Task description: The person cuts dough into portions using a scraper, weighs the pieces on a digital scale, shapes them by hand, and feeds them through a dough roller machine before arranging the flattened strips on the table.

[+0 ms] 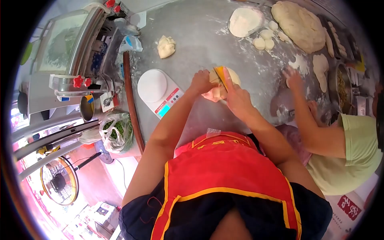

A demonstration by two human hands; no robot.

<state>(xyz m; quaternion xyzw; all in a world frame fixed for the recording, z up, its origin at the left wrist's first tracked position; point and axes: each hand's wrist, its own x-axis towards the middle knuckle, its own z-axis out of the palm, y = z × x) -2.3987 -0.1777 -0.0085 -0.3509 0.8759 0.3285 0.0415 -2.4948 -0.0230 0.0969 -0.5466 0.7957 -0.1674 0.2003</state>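
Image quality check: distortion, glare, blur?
Head view: heavy fisheye, black corners, brown strip beside the scale bowed; head view: lower left blown out around the fan; head view: co-worker's hand looks soft, possibly motion blur; head view: right hand and yellow scraper evenly lit, readable.

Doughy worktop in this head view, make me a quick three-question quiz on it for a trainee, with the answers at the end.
1. Which hand holds the yellow flat-bladed scraper, left or right?
2. True or false: the white digital scale with a round plate stands to the left of the pale dough under the scraper.
3. Fill in: the red apron is edged in ____.

Key: 1. The right hand. 2. True. 3. Yellow.
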